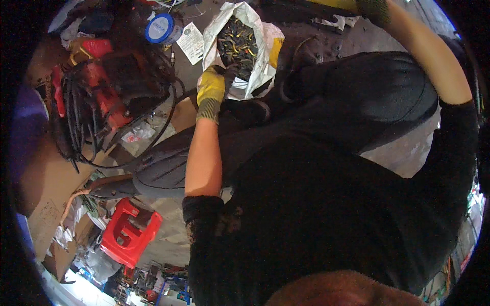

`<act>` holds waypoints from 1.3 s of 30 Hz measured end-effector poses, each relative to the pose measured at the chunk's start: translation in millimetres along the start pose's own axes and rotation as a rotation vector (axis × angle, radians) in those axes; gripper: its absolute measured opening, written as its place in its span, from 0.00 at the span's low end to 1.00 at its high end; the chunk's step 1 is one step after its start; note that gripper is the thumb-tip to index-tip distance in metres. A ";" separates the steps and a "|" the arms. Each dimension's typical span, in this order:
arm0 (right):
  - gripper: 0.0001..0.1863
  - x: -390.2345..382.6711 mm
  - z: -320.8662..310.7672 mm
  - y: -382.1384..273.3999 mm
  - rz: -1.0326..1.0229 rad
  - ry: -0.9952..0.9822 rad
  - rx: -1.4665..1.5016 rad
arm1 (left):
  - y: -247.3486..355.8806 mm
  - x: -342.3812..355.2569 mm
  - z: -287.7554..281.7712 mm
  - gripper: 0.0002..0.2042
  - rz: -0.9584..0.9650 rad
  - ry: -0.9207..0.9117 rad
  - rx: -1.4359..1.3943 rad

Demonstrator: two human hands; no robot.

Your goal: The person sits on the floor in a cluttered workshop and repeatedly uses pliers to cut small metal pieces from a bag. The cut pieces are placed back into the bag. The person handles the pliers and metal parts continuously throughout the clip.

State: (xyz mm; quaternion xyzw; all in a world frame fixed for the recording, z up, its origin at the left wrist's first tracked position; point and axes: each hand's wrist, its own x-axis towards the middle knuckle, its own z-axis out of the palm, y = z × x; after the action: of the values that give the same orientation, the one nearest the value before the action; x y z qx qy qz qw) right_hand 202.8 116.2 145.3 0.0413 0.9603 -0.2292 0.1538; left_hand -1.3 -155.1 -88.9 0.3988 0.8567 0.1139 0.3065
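A white bag (210,38) with a yellow patch stands open in front of me, full of small dark and brass-coloured pieces (239,43), perhaps screws. My left hand (212,87), in a yellow and dark glove with a knitted cuff, is closed at the bag's near left rim. Its fingertips are partly lost against the dark contents. My right hand (352,5), also in a yellow glove, reaches far to the upper right. The top edge of the view cuts it off, so its fingers and anything in them are hidden.
Left of the bag are a blue-lidded tub (160,28) and a printed paper sheet (191,43). Further left lies a red power tool (104,94) with a coiled black cable (81,127). A red plastic stool (130,234) is at lower left, near cardboard (48,204). My dark-trousered legs flank the bag.
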 end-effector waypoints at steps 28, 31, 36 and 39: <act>0.25 -94.4 115.2 125.6 0.148 0.348 -0.049 | 119.8 -10.6 -35.8 0.20 0.260 -0.207 -1.367; 0.29 -109.5 117.0 89.6 -0.057 0.538 -0.198 | 130.6 -6.0 -40.7 0.16 0.397 -0.321 -1.563; 0.32 -93.5 113.8 32.9 0.270 0.323 -0.554 | 174.2 -36.3 -69.1 0.16 0.339 -0.233 -1.659; 0.32 -82.2 108.1 43.2 0.021 0.516 0.179 | 196.3 -45.4 -79.6 0.16 0.269 -0.123 -1.524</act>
State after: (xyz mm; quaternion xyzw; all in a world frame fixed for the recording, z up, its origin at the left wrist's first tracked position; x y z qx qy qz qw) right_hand 317.1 105.1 61.1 0.1217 0.9432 -0.2934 -0.0976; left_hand 92.5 -56.6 79.7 0.1841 0.4677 0.6854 0.5268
